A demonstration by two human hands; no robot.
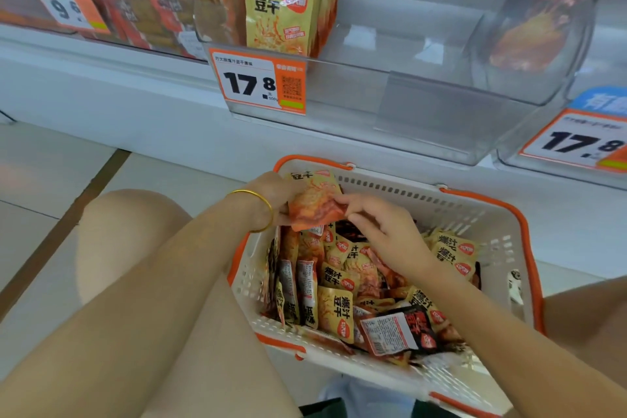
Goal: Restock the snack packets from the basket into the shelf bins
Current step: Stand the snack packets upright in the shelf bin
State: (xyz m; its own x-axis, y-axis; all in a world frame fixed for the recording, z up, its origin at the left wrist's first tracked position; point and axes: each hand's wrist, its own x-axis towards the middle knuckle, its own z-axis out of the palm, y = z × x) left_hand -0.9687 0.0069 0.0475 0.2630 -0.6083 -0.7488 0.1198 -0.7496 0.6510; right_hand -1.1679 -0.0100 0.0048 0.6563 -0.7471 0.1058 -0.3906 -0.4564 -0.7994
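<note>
Fingers (353, 214) of the right hand (386, 237) pinch the right-hand corner of an orange-and-yellow snack packet (314, 204) just above the middle of the frame, and the left hand (271, 197), the one with the gold bangle (261, 210), is wrapped round the packet's other edge with its fingertips mostly hidden behind it. So both hands have hold of the same packet, right over the top-left corner of the basket (468, 214). Can't tell if it's a single packet or a thin stack, honestly. The basket sits on the floor at lower centre-right and there's a big jumble of loose packets (336, 312) in it, so I'd say the job is nowhere near finished. Looks to me like the gather-a-handful step: pull one up, square it in the left hand, then shelve. The matching packets (281, 13) stand upright at the left end of the clear bin (424, 112) at top centre, above the 17.8 price tag (258, 85), and most of that bin to the right shows no stock. The next move probably needs the packet lifted up, turned upright with the print facing front, and slotted in beside that row without knocking it over.
</note>
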